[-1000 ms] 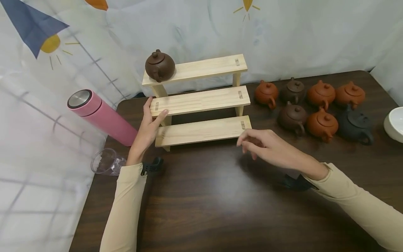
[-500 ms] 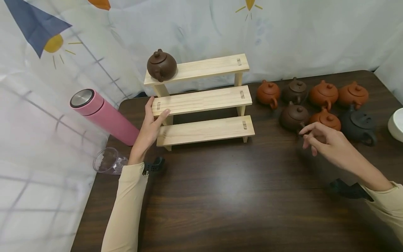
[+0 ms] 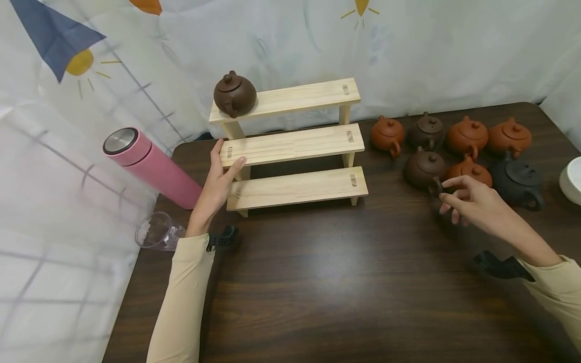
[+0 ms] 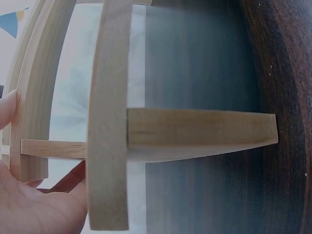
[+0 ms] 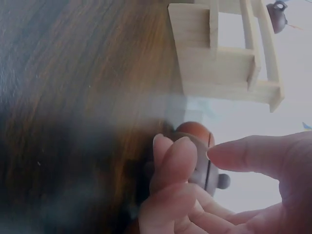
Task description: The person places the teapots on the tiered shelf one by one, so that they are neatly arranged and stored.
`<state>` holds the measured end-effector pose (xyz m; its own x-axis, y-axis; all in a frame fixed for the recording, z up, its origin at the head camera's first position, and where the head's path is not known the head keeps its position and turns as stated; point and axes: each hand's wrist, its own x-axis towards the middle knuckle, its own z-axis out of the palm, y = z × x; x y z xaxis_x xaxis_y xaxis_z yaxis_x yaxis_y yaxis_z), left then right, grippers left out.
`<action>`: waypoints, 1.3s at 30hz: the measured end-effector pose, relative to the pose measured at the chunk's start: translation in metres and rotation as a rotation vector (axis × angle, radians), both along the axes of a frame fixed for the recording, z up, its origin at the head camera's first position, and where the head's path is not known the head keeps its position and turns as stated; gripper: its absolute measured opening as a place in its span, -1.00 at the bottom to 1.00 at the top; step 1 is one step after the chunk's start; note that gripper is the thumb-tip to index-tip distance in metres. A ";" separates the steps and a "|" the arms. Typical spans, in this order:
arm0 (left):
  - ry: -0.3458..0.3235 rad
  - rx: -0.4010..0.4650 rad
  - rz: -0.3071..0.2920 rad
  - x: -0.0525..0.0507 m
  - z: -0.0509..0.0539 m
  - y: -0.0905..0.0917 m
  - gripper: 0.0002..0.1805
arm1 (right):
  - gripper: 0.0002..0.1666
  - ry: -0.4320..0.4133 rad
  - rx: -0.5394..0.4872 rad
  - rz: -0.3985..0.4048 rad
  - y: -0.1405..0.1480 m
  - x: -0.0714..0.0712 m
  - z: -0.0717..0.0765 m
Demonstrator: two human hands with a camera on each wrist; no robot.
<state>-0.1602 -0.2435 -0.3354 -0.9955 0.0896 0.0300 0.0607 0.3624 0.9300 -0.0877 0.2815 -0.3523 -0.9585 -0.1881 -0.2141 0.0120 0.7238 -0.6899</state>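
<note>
My left hand grips the left end of the middle board of a three-tier wooden stand, thumb at its front edge. The left wrist view shows the stand's boards end-on beside the hand. My right hand is at the handle of a dark brown teapot on the table. Its thumb and index finger are bent toward the handle with a gap between the tips. In the right wrist view, fingers of the hand partly hide that teapot. Another brown teapot sits on the top board's left end.
Around the brown teapot stand orange teapots, another dark brown one and a black one. A white bowl is at the right edge. A pink thermos and a clear cup stand left, on the dark table.
My right hand has moved right, from beside the lowest board to the brown teapot's handle. My left hand stays on the stand. The view has shifted slightly.
</note>
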 end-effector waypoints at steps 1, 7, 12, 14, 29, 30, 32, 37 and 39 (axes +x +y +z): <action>-0.001 0.000 -0.001 0.000 0.000 0.000 -0.02 | -0.38 -0.022 -0.020 -0.005 0.000 -0.001 -0.002; 0.001 0.027 -0.003 -0.001 0.000 0.001 -0.01 | -0.40 -0.097 -0.242 -0.018 -0.002 -0.002 -0.014; 0.005 0.020 0.003 0.000 -0.001 0.000 -0.02 | -0.43 -0.129 -0.369 -0.019 -0.006 -0.004 -0.020; 0.006 0.031 -0.002 0.000 -0.001 0.001 -0.03 | -0.43 -0.142 -0.397 -0.019 -0.007 -0.005 -0.021; 0.010 0.030 0.010 0.000 0.001 0.002 -0.02 | -0.50 -0.205 -0.540 -0.023 -0.009 -0.016 -0.029; 0.010 0.030 0.009 -0.001 0.001 0.002 -0.02 | -0.51 -0.196 -0.547 -0.023 -0.009 -0.015 -0.030; 0.008 0.033 0.006 -0.001 0.000 0.002 -0.02 | -0.51 -0.178 -0.557 -0.024 -0.009 -0.014 -0.031; 0.003 0.027 0.007 -0.001 0.000 0.002 -0.02 | -0.47 -0.155 -0.549 -0.041 -0.011 -0.012 -0.032; 0.004 0.026 0.003 -0.001 -0.001 0.002 -0.02 | -0.45 -0.149 -0.544 -0.053 -0.011 -0.011 -0.031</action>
<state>-0.1616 -0.2415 -0.3367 -0.9957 0.0854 0.0359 0.0629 0.3384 0.9389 -0.0987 0.2707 -0.3836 -0.9367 -0.2614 -0.2331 0.1643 0.2601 -0.9515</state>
